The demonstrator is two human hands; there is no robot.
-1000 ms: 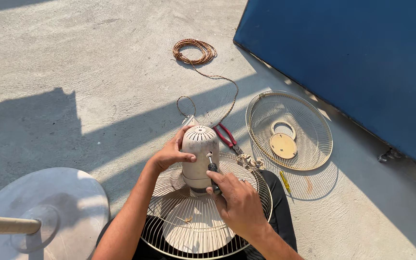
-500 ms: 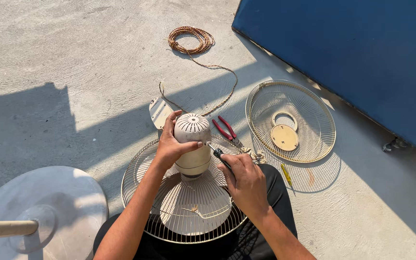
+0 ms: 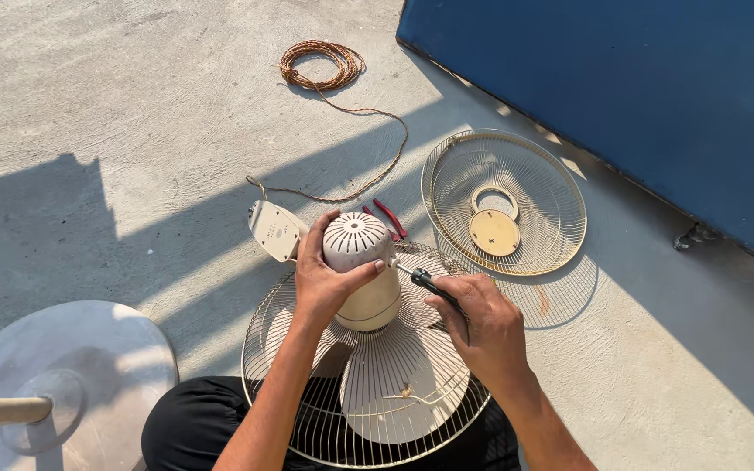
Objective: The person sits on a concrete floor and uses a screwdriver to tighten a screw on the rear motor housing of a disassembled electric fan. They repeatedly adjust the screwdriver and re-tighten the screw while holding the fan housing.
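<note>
Motor housing: the cream, dome-topped fan motor housing point(image 3: 361, 270) stands upright at the middle of the rear grille, on the person's lap; smooth plastic, with a ring of vent slots on its cap.
Left hand: the left hand point(image 3: 325, 277) is wrapped around the housing's left side, thumb across the front, fingers curled behind.
Right hand: the right hand point(image 3: 480, 324) is closed in a fist around a screwdriver point(image 3: 422, 279) with a black handle; its thin metal shaft meets the housing's right side.
Change: half a second back the left hand sat higher, over the cap; it now grips lower, and the screwdriver tip has come in against the housing.
Rear grille: the rear grille point(image 3: 307, 419) is a round cage of thin radial wires, pale blades showing through.
Control box: a flat cream control box point(image 3: 274, 230) lies just left of the housing.
Pliers: red-handled pliers point(image 3: 389, 218) lie just behind it.
Cord: a braided brown cord point(image 3: 316, 66) lies coiled well beyond, trailing back.
Front grille: a front grille point(image 3: 525, 174) with a round tan centre disc lies to the right on rough concrete.
Base: a round grey metal base point(image 3: 89, 349) sits at lower left.
</note>
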